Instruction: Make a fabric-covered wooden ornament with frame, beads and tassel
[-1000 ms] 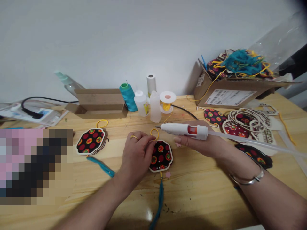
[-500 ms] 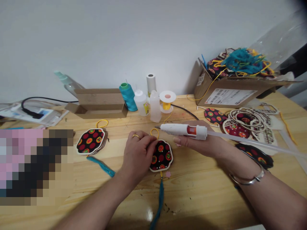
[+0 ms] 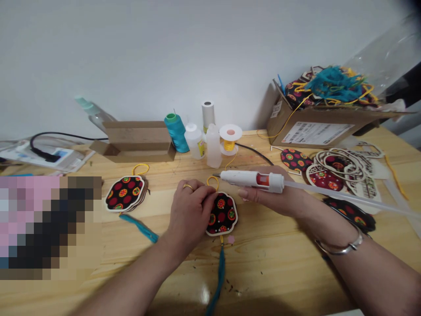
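My left hand [image 3: 190,208], a gold ring on one finger, presses with bent fingers on the left side of a black ornament with red and green dots [image 3: 222,214]. The ornament lies flat on the wooden table [image 3: 283,263] with a yellow loop [image 3: 212,181] at its top and a teal tassel [image 3: 219,274] below. My right hand [image 3: 279,197] grips a white glue gun [image 3: 251,179], nozzle pointing left just above the ornament's top, with a clear glue stick [image 3: 345,196] trailing right.
A finished ornament stack [image 3: 125,193] and a loose teal tassel [image 3: 138,227] lie to the left. Behind stand a teal thread spool [image 3: 176,132], white bottles [image 3: 212,147], a yellow cord reel [image 3: 229,140] and a folded carton [image 3: 136,141]. A box of ornaments [image 3: 315,127] and cut-outs [image 3: 342,169] sit right.
My left hand has slid slightly right and further onto the ornament. The glue gun has stayed in nearly the same place.
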Demonstrator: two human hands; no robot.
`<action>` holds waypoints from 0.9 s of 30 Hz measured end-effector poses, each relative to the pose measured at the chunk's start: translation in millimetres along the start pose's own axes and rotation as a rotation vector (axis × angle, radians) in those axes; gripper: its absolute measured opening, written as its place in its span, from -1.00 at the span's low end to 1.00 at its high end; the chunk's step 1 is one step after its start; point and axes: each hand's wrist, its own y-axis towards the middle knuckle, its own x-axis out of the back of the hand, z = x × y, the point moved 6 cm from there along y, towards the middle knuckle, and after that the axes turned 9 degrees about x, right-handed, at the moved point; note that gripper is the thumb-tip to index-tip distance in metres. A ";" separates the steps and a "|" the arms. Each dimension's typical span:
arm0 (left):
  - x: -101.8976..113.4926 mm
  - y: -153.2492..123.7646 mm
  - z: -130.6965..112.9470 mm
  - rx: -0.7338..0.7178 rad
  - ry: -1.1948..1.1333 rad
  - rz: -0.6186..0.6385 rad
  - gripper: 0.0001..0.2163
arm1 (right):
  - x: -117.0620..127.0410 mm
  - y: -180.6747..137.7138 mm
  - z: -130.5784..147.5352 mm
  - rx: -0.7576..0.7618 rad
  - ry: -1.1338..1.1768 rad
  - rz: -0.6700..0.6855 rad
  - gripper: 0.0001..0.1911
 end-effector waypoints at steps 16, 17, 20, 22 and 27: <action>44.1 5.1 9.4 0.103 -0.165 -0.135 -0.84 | -0.7 -1.7 0.0 -0.050 0.024 0.011 -0.67; 51.1 4.7 8.0 0.116 -0.186 -0.142 -0.85 | -1.0 -1.5 0.6 -0.041 0.031 0.012 -0.69; 68.5 1.7 -4.1 0.098 -0.175 -0.131 -0.88 | -1.4 -1.1 1.1 -0.023 0.061 -0.009 -0.71; 77.2 -1.0 -13.1 0.052 -0.157 -0.146 -0.89 | -2.0 -1.0 1.5 -0.025 0.077 -0.018 -0.73; 71.4 -5.9 -12.2 -0.009 -0.168 -0.087 -0.90 | 0.0 1.0 14.3 0.001 0.057 -0.053 -0.72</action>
